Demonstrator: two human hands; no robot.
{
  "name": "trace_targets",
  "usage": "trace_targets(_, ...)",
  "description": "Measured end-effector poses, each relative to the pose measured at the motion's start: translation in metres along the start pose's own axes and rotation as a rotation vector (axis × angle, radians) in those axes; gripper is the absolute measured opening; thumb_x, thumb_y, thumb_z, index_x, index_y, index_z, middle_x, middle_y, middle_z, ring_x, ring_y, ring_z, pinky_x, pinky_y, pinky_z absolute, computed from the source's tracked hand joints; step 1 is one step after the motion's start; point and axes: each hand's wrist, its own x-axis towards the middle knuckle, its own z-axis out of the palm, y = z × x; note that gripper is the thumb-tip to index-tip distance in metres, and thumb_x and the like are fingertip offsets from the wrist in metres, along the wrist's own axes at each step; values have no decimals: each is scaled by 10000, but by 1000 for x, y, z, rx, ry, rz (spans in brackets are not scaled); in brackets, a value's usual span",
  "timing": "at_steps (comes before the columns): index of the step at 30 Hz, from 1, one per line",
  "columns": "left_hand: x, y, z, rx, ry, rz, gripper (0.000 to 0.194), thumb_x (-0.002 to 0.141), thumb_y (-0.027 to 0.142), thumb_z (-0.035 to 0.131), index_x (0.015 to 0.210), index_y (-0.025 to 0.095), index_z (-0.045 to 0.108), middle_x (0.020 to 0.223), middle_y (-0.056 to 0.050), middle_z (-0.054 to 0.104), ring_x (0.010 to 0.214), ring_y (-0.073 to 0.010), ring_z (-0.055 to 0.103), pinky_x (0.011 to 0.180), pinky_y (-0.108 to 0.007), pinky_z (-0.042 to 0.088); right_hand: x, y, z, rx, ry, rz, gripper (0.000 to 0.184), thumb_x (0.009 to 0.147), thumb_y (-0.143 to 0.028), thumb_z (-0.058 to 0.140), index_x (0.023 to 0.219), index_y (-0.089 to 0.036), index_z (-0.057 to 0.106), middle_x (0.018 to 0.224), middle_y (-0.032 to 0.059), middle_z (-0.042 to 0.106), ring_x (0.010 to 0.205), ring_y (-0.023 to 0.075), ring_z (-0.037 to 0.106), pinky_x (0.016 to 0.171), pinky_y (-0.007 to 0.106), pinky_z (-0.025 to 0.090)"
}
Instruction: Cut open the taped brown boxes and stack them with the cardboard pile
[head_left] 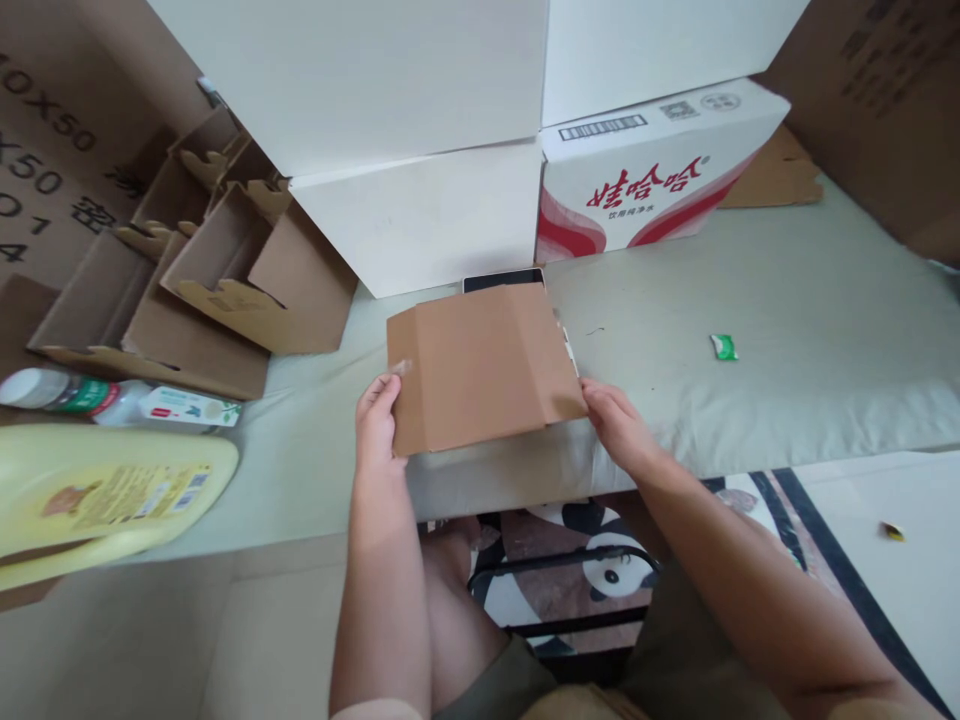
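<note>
A flat brown cardboard piece [480, 365] with folded side panels is held up, tilted, above the front edge of the cloth-covered surface. My left hand [379, 415] grips its left edge, thumb on top, beside a bit of clear tape. On the right corner my right hand [616, 420] is closed, its fingers partly hidden under the card. Behind the cardboard a dark-screened device with a pale rim [502, 281] shows only in part. Something whitish peeks out along the card's right edge; I cannot make out what it is.
White boxes [435, 210] and a red-and-white carton [637, 190] stand at the back. Open cardboard boxes [247, 270], a bottle [75, 393] and a yellow jug [112, 490] are on the left. A small green packet [724, 347] lies right on the cloth [810, 300].
</note>
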Motion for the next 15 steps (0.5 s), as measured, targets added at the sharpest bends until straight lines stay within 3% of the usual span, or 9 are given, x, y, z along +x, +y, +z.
trace_targets(3, 2, -1, -1, -21, 42, -50, 530, 462, 515, 977, 712, 207, 625, 686, 26, 708, 578, -145, 639, 563, -265, 508, 0, 0, 1, 1, -23, -3, 439, 819, -702, 713, 739, -271, 729, 774, 24, 728, 827, 253, 666, 813, 404, 562)
trace_targets(7, -1, -2, -2, -24, -27, -83, 512, 500, 499, 982, 736, 212, 630, 704, 26, 712, 595, -150, 655, 546, -255, 502, -1, -4, 1, 25, -52, 10, 358, 801, -619, 774, 810, -262, 760, 830, 18, 757, 899, 258, 694, 877, 401, 560)
trace_targets(12, -8, -5, -5, -24, -232, -162, 617, 632, 603, 916, 1112, 268, 720, 1108, -48, 804, 1011, -273, 776, 752, -337, 621, 3, 1, 1, 104, 77, 26, 348, 806, -599, 736, 756, -257, 689, 741, 7, 685, 790, 232, 651, 734, 355, 521)
trace_targets(15, -10, -7, -3, 60, -282, -93, 686, 653, 599, 922, 1216, 275, 699, 1184, -69, 800, 1137, -306, 759, 853, -364, 634, 5, 3, 1, 109, 123, 25, 349, 816, -591, 710, 733, -259, 646, 715, 1, 646, 737, 216, 604, 686, 341, 485)
